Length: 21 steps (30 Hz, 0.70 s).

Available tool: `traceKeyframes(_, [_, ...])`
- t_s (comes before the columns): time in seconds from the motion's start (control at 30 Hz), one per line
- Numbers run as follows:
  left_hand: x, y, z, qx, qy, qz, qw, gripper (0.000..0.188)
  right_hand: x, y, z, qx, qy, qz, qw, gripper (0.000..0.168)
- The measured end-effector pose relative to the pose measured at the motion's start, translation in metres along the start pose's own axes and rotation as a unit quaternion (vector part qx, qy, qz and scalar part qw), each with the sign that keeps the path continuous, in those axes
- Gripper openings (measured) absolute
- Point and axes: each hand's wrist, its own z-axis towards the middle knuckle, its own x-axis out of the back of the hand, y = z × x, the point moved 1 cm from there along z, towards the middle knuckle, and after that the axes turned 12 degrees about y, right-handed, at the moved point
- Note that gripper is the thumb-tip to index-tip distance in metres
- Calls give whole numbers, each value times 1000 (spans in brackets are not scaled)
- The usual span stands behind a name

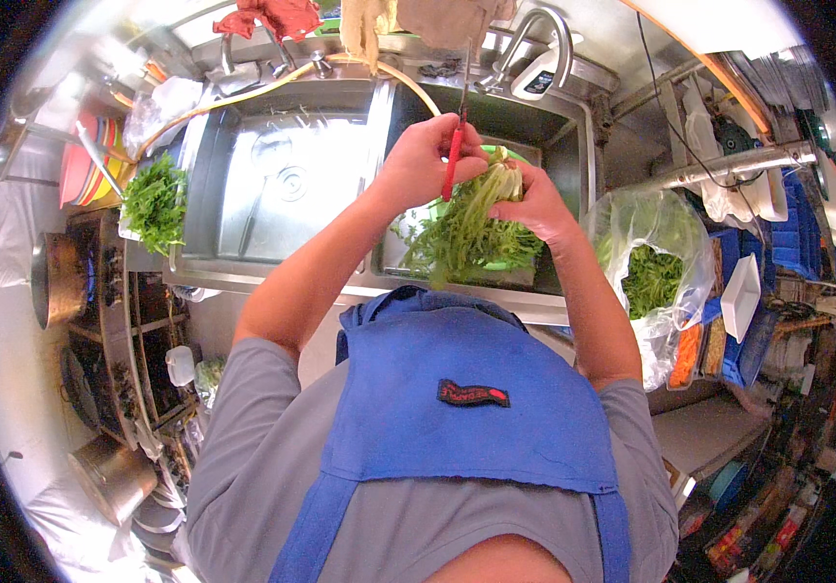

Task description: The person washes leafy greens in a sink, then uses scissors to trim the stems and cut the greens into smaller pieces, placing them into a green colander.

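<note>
My left hand [429, 160] grips a knife by its red handle [454, 157], with the thin blade [466, 80] pointing away from me. A bunch of leafy greens [472, 226] hangs over the right sink basin [560, 157], its pale stem ends up and its leaves down. My right hand [538, 200] is closed around the stems near those ends. The left fingertips are close beside the stem ends; whether they touch is unclear. Under the bunch, partly hidden by it, is a bright green plastic container [516, 154].
Leafy greens [152, 204] are heaped left of the left basin [294, 182]. At right, a clear plastic bag [669, 218] holds more greens. A curved faucet [563, 36] and a white bottle [538, 73] stand behind the sink. A yellowish hose [243, 87] crosses the back.
</note>
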Motion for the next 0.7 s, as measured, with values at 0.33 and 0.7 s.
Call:
traceKeyframes(0.33, [3, 9, -14, -52, -69, 254, 963, 38, 0, 1, 1, 18, 28, -62, 998, 58])
traceKeyframes(0.7, [13, 16, 1, 101, -49, 33, 993, 26, 4, -2, 4, 24, -9, -141, 990, 60])
